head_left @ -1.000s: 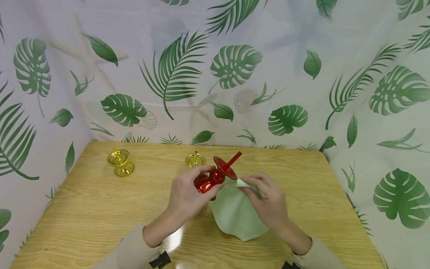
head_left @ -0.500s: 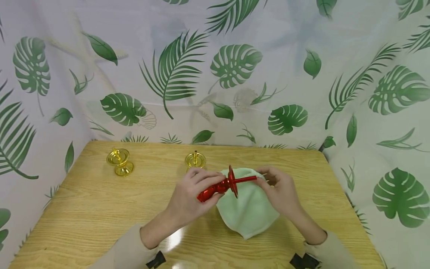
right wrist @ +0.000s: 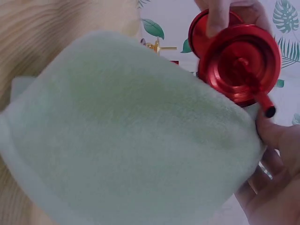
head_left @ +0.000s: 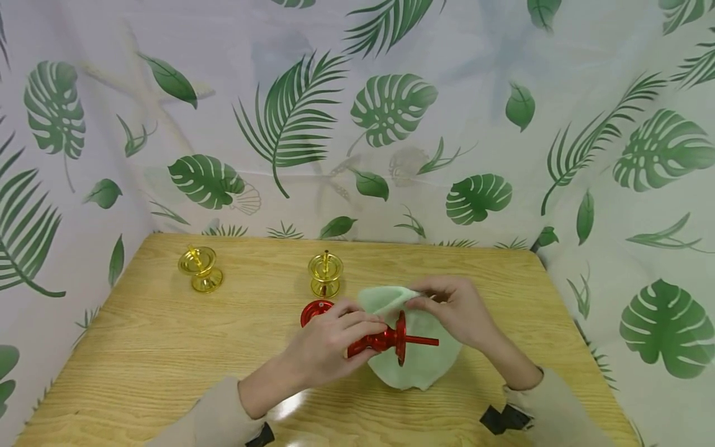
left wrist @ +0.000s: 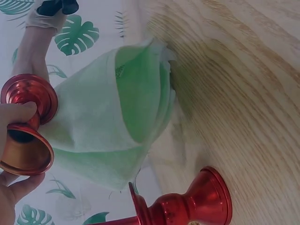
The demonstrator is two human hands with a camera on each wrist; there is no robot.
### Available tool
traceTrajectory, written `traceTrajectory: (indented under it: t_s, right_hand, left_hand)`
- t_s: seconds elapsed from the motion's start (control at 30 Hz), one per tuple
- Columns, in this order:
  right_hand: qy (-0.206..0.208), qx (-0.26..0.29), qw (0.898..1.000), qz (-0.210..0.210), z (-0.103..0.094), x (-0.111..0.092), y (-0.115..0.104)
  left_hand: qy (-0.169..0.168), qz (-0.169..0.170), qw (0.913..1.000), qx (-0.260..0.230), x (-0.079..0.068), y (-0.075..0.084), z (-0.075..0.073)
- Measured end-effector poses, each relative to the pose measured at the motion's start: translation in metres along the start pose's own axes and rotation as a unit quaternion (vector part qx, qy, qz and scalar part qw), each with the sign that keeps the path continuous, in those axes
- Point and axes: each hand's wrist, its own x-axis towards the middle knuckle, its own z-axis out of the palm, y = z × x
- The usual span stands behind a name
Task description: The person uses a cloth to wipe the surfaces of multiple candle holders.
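Observation:
A shiny red metal candle holder (head_left: 401,347) lies sideways in my left hand (head_left: 326,347), its dish and thin spike pointing right. Fingers and thumb grip its narrow body, and its hollow base (left wrist: 35,161) shows in the left wrist view. My right hand (head_left: 466,313) pinches the top edge of a pale green cloth (head_left: 432,366), which hangs down behind the candle holder. In the right wrist view the cloth spreads broadly before the camera, close to the red dish (right wrist: 243,56). A second red candle holder (left wrist: 206,201) stands on the table, partly hidden behind my left hand in the head view.
Two gold candle holders stand toward the back of the wooden table (head_left: 167,347): one at the far left (head_left: 206,279), the other near the middle (head_left: 326,273). A leaf-printed curtain (head_left: 391,174) encloses the back and sides.
The held candle holder has swung from slanting up to lying level and moved down and right with my left hand. My right hand has shifted right with the cloth. The second red candle holder became visible.

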Motion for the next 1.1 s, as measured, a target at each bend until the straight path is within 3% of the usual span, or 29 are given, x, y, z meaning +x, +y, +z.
traceTrajectory:
  t_s: [0.17, 0.47, 0.63, 0.77, 0.87, 0.97, 1.1]
  right_hand:
    - [-0.064, 0.002, 0.996, -0.063, -0.005, 0.002, -0.002]
    - [-0.164, 0.037, 0.978, -0.121, -0.011, 0.003, -0.006]
    - [-0.166, 0.043, 0.974, -0.147, -0.011, 0.001, -0.012]
    - [-0.141, -0.024, 0.969, -0.202, -0.009, -0.004, -0.022]
    - [-0.101, -0.126, 0.952, -0.259, -0.004, -0.008, -0.03]
    - [-0.049, -0.221, 0.924, -0.31, 0.004, -0.014, -0.036]
    - [0.006, -0.299, 0.888, -0.349, 0.015, -0.021, -0.043]
  left_hand:
    - [-0.008, -0.003, 1.0, 0.005, -0.001, -0.003, 0.0]
    - [-0.023, -0.001, 0.9997, -0.01, -0.001, -0.003, -0.001]
    - [-0.028, -0.007, 0.9995, -0.014, -0.001, -0.002, -0.002]
    - [-0.026, -0.008, 0.9996, -0.001, -0.001, -0.005, -0.003]
    - [-0.021, -0.012, 0.9997, 0.008, -0.002, -0.007, -0.003]
    - [-0.018, -0.018, 0.9996, 0.01, -0.002, -0.01, -0.002]
    - [-0.015, -0.026, 0.9995, 0.011, -0.003, -0.013, -0.002]
